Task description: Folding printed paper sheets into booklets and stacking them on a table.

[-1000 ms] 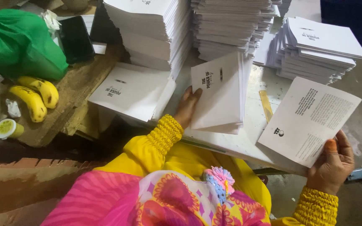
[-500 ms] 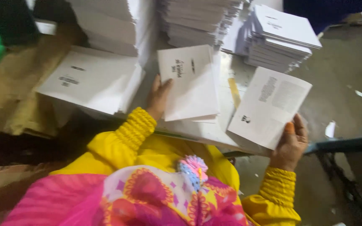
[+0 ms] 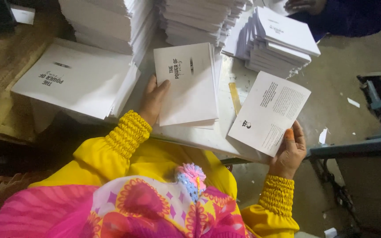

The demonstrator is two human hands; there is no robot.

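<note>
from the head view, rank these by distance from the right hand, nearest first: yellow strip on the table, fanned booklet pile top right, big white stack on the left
1. Yellow strip: on the table, up-left of the right hand.
2. Fanned booklet pile: top right, farther up.
3. Big white stack: far left, beyond the left hand.

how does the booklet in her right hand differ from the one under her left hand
The booklet in the right hand shows dense small print and is lifted off the table, gripped at its lower corner. The booklet under the left hand shows a nearly bare face with a short bold title and lies flat on a small pile, held at its left edge. Both are white, thin and about the same size.
</note>
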